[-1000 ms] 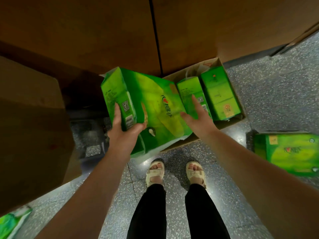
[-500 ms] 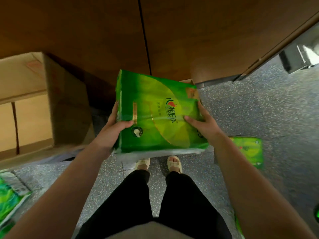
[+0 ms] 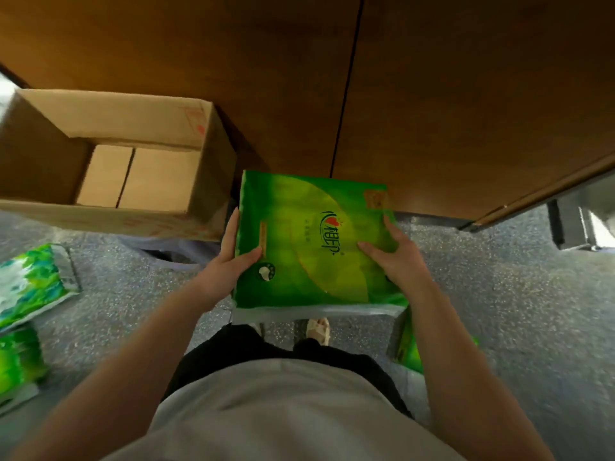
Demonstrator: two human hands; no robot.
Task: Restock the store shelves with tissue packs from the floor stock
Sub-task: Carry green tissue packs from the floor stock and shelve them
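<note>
**Head view: 1 green pack held at waist height**

Head camera looks down: the glossy green tissue pack (image 3: 316,247) now sits flatter and closer to the body than 0.5 s ago. The left hand (image 3: 226,267) and right hand (image 3: 399,261) clamp its 2 sides, thumbs curled on top. On the speckled floor (image 3: 515,311) lie 2 more packs (image 3: 30,284) at left; 1 open cardboard box (image 3: 133,161) has come fully into sight beyond.
</note>
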